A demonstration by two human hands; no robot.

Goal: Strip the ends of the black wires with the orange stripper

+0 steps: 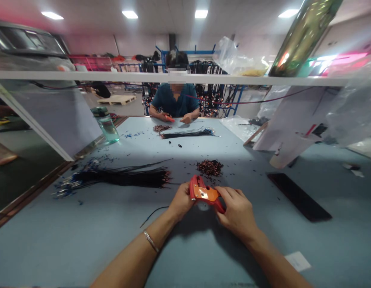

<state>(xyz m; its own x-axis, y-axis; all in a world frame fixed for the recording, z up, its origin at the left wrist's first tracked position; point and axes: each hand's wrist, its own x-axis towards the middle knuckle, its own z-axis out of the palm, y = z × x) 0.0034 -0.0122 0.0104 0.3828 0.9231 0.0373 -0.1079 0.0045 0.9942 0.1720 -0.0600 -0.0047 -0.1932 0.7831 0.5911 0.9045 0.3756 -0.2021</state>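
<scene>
My right hand (pixel 238 210) is wrapped round the handles of a red and orange wire stripper (pixel 203 193). At the tool's head, the fingers of my left hand (pixel 182 202) are closed together. A thin black wire (pixel 154 212) with a blue piece near its end trails out to the left from behind that hand; its other end is hidden by the fingers. Left of my hands lies a bundle of black wires (pixel 122 177), copper-coloured tips to the right and blue ends to the left. Just beyond the stripper is a pile of small dark and coppery bits (pixel 210 168).
A co-worker (pixel 175 100) sits opposite holding a red tool, near a second wire bundle (pixel 188 133). A water bottle (pixel 106 125) stands at left. On the right are a dark phone-like slab (pixel 299 197) and a cup with a straw (pixel 293 150). A white shelf (pixel 161 77) spans above the table.
</scene>
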